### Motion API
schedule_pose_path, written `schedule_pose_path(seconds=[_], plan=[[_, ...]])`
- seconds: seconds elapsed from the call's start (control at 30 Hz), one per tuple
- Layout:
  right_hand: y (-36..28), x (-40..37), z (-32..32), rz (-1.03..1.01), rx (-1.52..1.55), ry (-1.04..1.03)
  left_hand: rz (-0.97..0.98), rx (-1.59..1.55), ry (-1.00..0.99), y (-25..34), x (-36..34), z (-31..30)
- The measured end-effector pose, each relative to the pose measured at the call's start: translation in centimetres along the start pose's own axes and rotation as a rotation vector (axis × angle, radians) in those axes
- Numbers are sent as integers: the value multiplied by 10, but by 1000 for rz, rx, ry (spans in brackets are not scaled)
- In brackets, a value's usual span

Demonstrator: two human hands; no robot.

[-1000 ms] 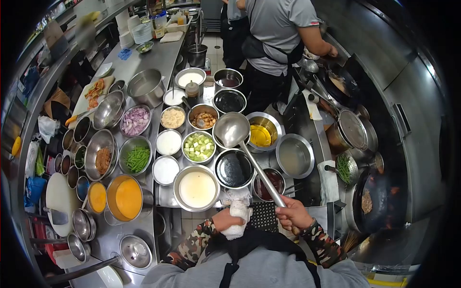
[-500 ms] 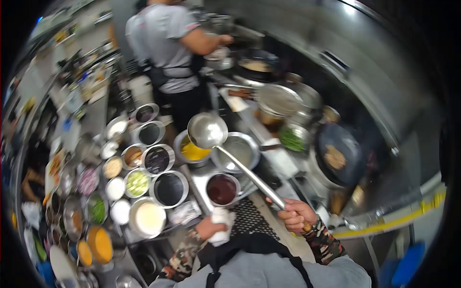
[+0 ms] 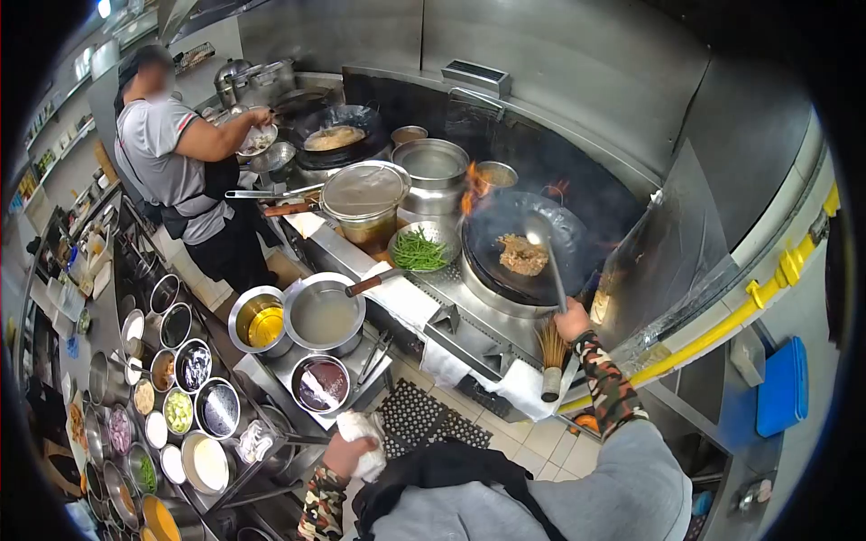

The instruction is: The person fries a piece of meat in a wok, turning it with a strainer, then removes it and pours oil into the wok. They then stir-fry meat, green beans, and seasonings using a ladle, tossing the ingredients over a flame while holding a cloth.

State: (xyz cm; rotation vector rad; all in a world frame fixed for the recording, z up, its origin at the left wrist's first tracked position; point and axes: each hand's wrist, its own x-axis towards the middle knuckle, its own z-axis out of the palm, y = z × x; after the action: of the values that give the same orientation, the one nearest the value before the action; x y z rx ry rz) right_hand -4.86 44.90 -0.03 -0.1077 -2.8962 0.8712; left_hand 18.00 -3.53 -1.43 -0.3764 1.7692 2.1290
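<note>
My right hand is closed around the handle of a metal ladle. The ladle's bowl reaches into a dark, smoking wok, right at a clump of brown chopped food. Flames rise by the wok's left rim. Just below my right hand, a bamboo wok brush lies on the stove's front edge. Low in the view, my left hand grips a folded white cloth, close to a pot of dark red sauce.
A co-worker stands at another wok on the left. Green beans fill a colander beside my wok. Oil and cloudy liquid stand in pots, with several ingredient bowls further left. A yellow pipe runs along the right.
The ladle has moved from above the pots on the left to the wok on the right. My view has turned toward the stove, and flames and smoke now show. The cloth stays in my left hand.
</note>
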Motion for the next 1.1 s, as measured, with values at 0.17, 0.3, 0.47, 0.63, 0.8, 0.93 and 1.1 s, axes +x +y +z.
schedule_pose_path(seconds=[0.17,0.3,0.47,0.63,0.8,0.93,1.1], plan=[[8,2,3,242,36,75,35,176,69,-63,-5,-24],[7,-20,-7,354,640,-201,52,306,122,-52,-13,-11],[2,0,-8,581,1047,-352,-52,158,188,-43,-4,1],[4,7,-26,590,1016,-377,12,56,194,-41,2,4],[20,17,-10,358,355,-145,-29,-5,156,-56,7,4],[61,25,-8,-46,-209,-39,-33,110,112,-22,6,28],[8,-48,-82,-18,-464,-202,1,24,142,-49,10,11]])
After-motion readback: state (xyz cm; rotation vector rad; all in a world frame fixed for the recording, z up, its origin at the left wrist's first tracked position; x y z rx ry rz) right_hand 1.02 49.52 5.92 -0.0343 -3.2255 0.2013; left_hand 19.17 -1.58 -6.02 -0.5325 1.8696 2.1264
